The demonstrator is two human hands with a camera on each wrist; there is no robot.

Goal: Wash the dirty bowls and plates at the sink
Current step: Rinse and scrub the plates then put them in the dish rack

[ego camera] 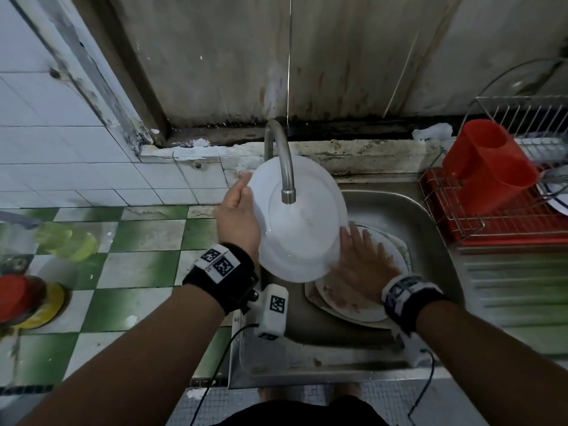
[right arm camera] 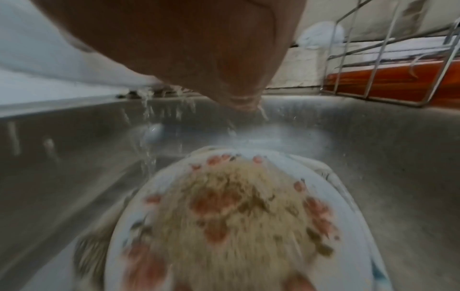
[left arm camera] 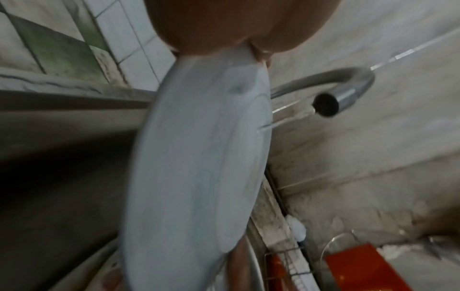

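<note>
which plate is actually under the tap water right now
The plain white plate that the left hand holds up by its rim, tilted under the faucet. The dirty plates lie flat in the sink, smeared with food, below the right hand.

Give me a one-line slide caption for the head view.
Left hand holds a white plate under the faucet; right hand above dirty plates.

Head: from above, facing down on the sink (ego camera: pixel 430 229) and tap (ego camera: pixel 284 167).
Left wrist: close along a tilted plate (left arm camera: pixel 199 157), toward the tap.
Right wrist: low inside the sink.
Shared: sink, red rack (ego camera: pixel 504 222).
</note>
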